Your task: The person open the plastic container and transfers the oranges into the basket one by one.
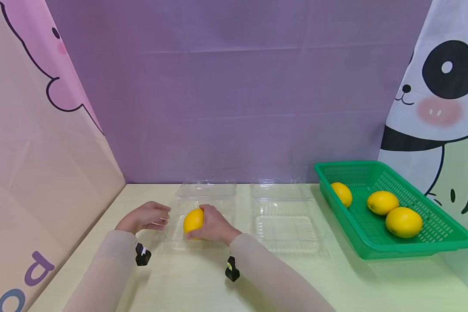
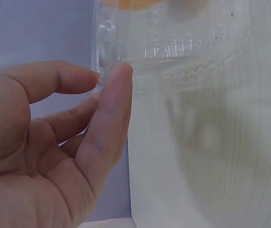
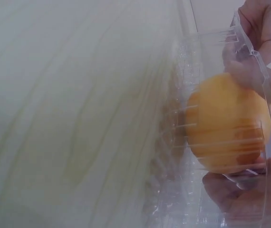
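Observation:
My right hand [image 1: 217, 225] grips a yellow lemon [image 1: 193, 219], thumb on its near side and fingers over the far side. The lemon is inside the base of the left clear plastic clamshell box [image 1: 223, 209], whose lid [image 1: 206, 190] lies opened toward the back wall. Through the box's clear side wall [image 3: 188, 194], the right wrist view shows the lemon low in the base. At the box's left rim my left hand [image 1: 146, 218] hovers with relaxed, slightly bent fingers [image 2: 114, 99]. Nothing is between them, and the fingertips are right at the plastic edge.
A second clear clamshell box [image 1: 286, 229], lid folded back, stands to the right. Farther right is a green plastic basket [image 1: 366, 249] holding three lemons [image 1: 404, 222]. A purple cloth backdrop [image 1: 218, 108] rises behind the wooden table [image 1: 195, 286], with printed cloth on both sides.

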`<state>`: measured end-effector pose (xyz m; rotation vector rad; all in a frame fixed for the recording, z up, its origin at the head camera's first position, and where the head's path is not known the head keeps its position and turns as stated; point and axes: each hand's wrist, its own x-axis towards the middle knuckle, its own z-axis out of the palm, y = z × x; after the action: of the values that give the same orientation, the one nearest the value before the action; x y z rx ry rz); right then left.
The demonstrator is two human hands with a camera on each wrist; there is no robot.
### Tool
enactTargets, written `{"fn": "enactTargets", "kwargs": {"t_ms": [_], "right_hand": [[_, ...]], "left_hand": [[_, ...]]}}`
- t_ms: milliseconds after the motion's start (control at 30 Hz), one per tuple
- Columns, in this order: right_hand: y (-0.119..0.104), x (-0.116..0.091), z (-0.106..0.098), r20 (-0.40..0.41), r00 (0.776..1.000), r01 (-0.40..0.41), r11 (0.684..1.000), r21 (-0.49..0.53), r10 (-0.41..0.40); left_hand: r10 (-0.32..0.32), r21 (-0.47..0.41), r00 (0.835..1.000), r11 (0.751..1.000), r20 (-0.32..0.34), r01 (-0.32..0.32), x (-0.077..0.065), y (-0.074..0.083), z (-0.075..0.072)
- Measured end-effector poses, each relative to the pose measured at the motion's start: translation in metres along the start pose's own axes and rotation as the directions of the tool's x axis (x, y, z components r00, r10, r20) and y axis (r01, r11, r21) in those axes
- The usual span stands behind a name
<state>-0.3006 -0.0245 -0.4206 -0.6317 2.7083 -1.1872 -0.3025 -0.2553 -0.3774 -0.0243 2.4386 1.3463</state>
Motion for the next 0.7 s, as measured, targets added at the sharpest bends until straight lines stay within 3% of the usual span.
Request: {"fn": "enactTargets", "kwargs": {"t_ms": [700], "right_hand": [[-0.0006,0.0014,-0.0014,-0.077,0.997,0.016,1.0,0.013,-0.015]], "left_hand": [[0.002,0.015,1.0,1.0,0.015,-0.003,-0.0018,0.0043,-0.0003]]}}
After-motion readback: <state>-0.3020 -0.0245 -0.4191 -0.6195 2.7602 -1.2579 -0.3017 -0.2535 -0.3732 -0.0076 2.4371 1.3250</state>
